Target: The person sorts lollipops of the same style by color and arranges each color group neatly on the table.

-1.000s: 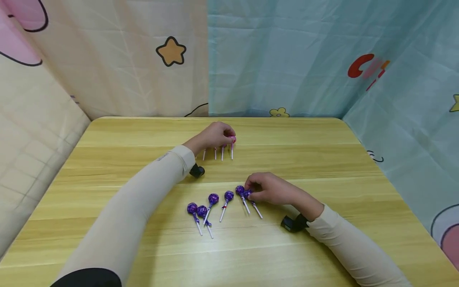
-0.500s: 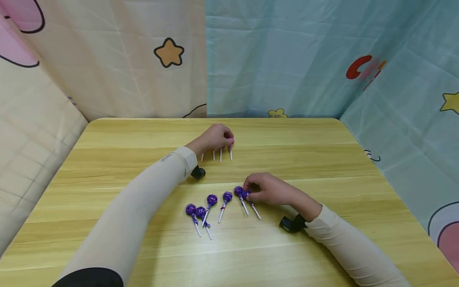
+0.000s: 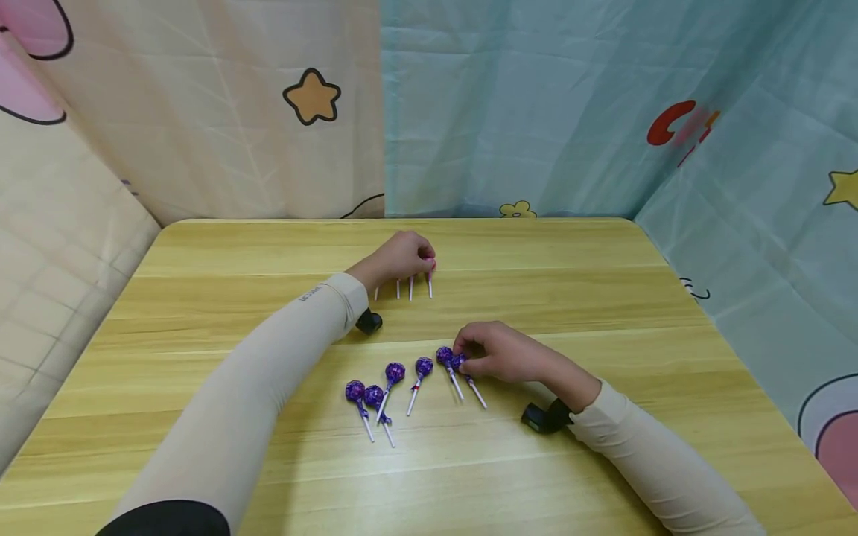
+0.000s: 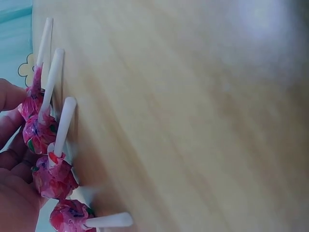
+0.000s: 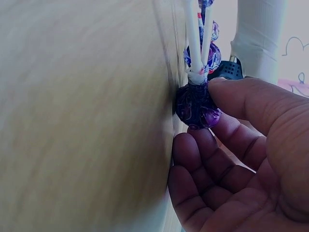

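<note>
head view: left hand (image 3: 400, 254) pinches far pink pop (image 3: 430, 264), right hand (image 3: 504, 352) pinches near purple pop (image 3: 459, 362); likely arranging, release next.

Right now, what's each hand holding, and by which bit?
The left hand pinches a pink lollipop, the right hand a purple lollipop, each by its head.

The left hand (image 3: 397, 257) has shifted slightly toward 5 o'clock — covering a little more of the pink lollipops (image 4: 54, 181) — and the tabletop (image 3: 570, 286) shows slightly nearer the head view's 9 o'clock.
</note>
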Demonstrator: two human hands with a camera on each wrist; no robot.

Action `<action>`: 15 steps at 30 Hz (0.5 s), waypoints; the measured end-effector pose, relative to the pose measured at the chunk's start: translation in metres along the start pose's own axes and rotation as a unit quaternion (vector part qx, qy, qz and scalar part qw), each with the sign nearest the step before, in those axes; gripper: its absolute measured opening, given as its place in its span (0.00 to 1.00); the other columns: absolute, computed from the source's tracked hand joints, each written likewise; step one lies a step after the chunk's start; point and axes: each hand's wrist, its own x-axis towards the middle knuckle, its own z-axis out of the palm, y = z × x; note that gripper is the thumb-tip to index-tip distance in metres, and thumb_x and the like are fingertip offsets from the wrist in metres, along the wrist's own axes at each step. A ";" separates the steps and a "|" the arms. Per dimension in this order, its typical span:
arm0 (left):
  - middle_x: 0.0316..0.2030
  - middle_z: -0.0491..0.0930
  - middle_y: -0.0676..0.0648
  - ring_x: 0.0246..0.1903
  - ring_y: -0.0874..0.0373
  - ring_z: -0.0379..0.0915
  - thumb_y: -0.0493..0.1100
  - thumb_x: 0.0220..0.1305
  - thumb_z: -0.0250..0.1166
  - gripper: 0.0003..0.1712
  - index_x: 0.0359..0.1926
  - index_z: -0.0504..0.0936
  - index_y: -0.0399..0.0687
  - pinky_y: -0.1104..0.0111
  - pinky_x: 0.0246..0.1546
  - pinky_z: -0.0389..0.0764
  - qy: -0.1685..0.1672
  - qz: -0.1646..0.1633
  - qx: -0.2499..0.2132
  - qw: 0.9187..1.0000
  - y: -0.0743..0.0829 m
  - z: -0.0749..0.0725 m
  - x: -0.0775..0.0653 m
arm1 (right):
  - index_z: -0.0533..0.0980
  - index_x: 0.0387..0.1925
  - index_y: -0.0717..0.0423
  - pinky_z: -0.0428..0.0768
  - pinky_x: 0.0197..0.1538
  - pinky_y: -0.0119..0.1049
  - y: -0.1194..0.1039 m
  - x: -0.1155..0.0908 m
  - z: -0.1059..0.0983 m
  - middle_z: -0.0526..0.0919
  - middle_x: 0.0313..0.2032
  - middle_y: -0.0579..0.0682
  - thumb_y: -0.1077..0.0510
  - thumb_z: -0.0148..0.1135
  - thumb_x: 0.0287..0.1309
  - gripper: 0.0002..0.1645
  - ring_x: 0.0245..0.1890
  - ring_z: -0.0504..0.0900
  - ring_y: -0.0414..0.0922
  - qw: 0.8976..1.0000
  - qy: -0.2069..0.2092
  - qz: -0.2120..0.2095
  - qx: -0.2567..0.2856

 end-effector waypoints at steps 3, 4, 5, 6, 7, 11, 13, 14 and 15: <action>0.29 0.84 0.49 0.21 0.57 0.70 0.41 0.70 0.62 0.08 0.38 0.86 0.42 0.68 0.22 0.71 -0.003 -0.003 -0.008 1.000 0.001 -0.001 0.000 | 0.78 0.39 0.49 0.75 0.38 0.36 -0.001 0.000 -0.001 0.77 0.35 0.42 0.61 0.67 0.61 0.07 0.34 0.73 0.41 1.000 0.001 0.000 0.003; 0.30 0.84 0.49 0.22 0.57 0.70 0.41 0.70 0.62 0.08 0.38 0.86 0.43 0.68 0.22 0.71 -0.003 -0.003 -0.007 1.000 0.001 -0.002 0.001 | 0.78 0.40 0.49 0.75 0.38 0.36 -0.001 0.000 -0.002 0.76 0.34 0.42 0.61 0.67 0.61 0.07 0.34 0.73 0.41 1.000 0.000 0.000 0.003; 0.30 0.84 0.48 0.22 0.57 0.70 0.41 0.69 0.63 0.07 0.38 0.86 0.43 0.68 0.22 0.71 -0.003 -0.004 -0.007 1.000 0.001 -0.002 0.001 | 0.78 0.40 0.49 0.74 0.38 0.36 -0.001 0.000 -0.002 0.76 0.34 0.42 0.61 0.67 0.61 0.07 0.34 0.73 0.41 1.000 0.000 0.000 0.005; 0.31 0.83 0.48 0.22 0.56 0.70 0.41 0.68 0.64 0.07 0.38 0.86 0.43 0.68 0.22 0.72 -0.003 -0.006 -0.006 1.000 0.000 -0.002 0.001 | 0.78 0.40 0.49 0.74 0.37 0.36 -0.001 -0.001 -0.003 0.76 0.34 0.42 0.61 0.67 0.61 0.07 0.34 0.73 0.41 1.000 -0.001 0.001 0.006; 0.31 0.83 0.48 0.23 0.56 0.71 0.41 0.68 0.64 0.06 0.38 0.86 0.43 0.68 0.23 0.72 -0.004 -0.008 -0.005 1.000 0.000 -0.002 0.002 | 0.78 0.40 0.49 0.74 0.37 0.36 -0.002 -0.001 -0.003 0.76 0.34 0.42 0.61 0.67 0.61 0.07 0.34 0.73 0.41 1.000 -0.002 0.001 0.007; 0.34 0.82 0.47 0.24 0.55 0.72 0.41 0.66 0.66 0.06 0.40 0.85 0.44 0.67 0.24 0.74 -0.007 -0.017 -0.004 1.000 -0.001 -0.002 0.003 | 0.78 0.40 0.49 0.73 0.37 0.36 -0.001 0.000 -0.003 0.76 0.34 0.42 0.61 0.67 0.62 0.07 0.34 0.73 0.42 1.000 -0.005 0.003 0.008; 0.35 0.83 0.47 0.25 0.55 0.72 0.42 0.66 0.65 0.07 0.41 0.85 0.44 0.67 0.24 0.74 -0.007 -0.019 -0.002 1.000 -0.001 -0.002 0.003 | 0.78 0.40 0.49 0.74 0.38 0.36 -0.001 0.000 -0.003 0.76 0.34 0.42 0.61 0.67 0.62 0.06 0.35 0.73 0.42 1.000 -0.007 0.004 0.008; 0.36 0.83 0.47 0.26 0.55 0.72 0.42 0.67 0.66 0.08 0.42 0.85 0.44 0.67 0.24 0.74 -0.005 -0.020 0.000 1.000 -0.001 -0.002 0.003 | 0.78 0.40 0.49 0.74 0.38 0.36 0.000 0.000 -0.003 0.76 0.34 0.42 0.61 0.67 0.62 0.06 0.35 0.73 0.42 1.000 -0.007 0.004 0.008; 0.37 0.83 0.47 0.26 0.55 0.72 0.43 0.67 0.66 0.09 0.43 0.85 0.44 0.67 0.25 0.74 -0.002 -0.019 0.004 1.000 0.000 -0.003 0.003 | 0.78 0.40 0.49 0.74 0.38 0.36 0.000 0.000 -0.004 0.76 0.34 0.42 0.60 0.67 0.62 0.06 0.35 0.73 0.42 1.000 -0.009 0.006 0.008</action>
